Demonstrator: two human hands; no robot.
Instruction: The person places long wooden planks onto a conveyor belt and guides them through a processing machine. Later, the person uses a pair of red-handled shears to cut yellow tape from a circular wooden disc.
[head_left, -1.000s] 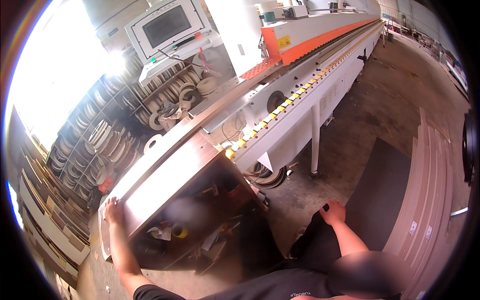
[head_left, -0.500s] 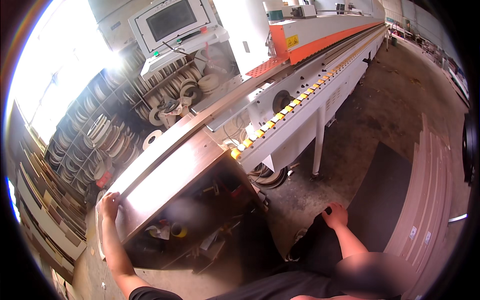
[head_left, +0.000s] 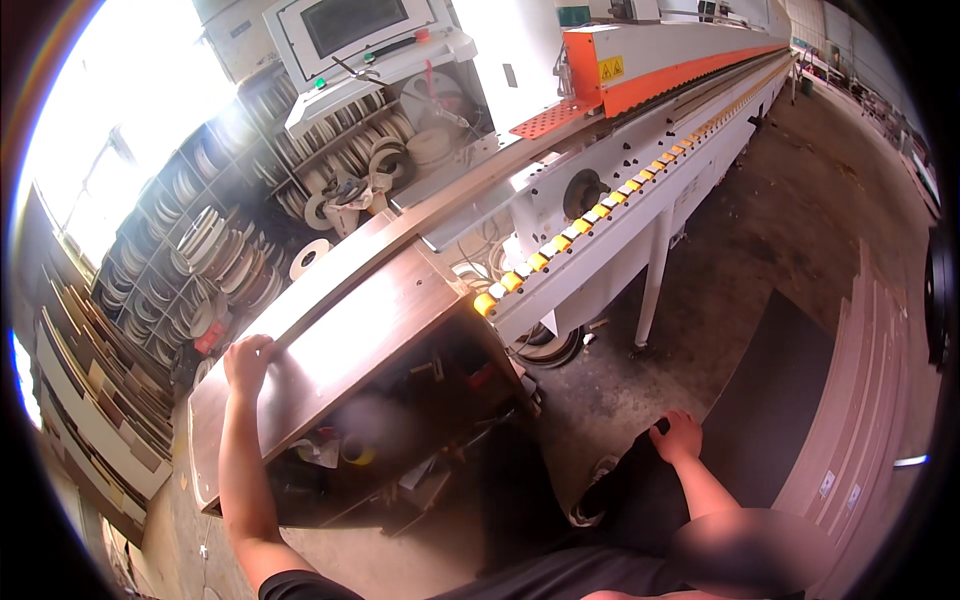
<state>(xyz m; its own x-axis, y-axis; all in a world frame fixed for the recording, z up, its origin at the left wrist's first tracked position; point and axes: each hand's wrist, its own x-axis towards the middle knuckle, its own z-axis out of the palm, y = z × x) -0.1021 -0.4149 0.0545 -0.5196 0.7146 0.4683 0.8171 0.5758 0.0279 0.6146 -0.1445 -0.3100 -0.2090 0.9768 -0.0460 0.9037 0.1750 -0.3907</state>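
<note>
My left hand (head_left: 247,362) is closed on the near end of a long, narrow wooden board (head_left: 335,285). The board lies along the far side of a brown wooden worktable (head_left: 345,335) and reaches toward a long white and orange machine (head_left: 650,75). Down at the lower right, my right hand (head_left: 680,437) rests on my dark-trousered knee, thumb apart from the fingers and nothing held. The shelf space under the tabletop is dark, with small items that are hard to make out.
Yellow and white rollers (head_left: 560,243) line the machine's near edge. A control panel (head_left: 355,30) stands beyond the table, beside racks of banding rolls (head_left: 225,250). Boards lean at the left (head_left: 95,400). A stack of panels (head_left: 850,370) and a dark sheet (head_left: 770,390) lie at the right.
My left hand has moved forward and right along the table, and the board has slid with it toward the machine. The view has shifted slightly. My right hand stays on the knee.
</note>
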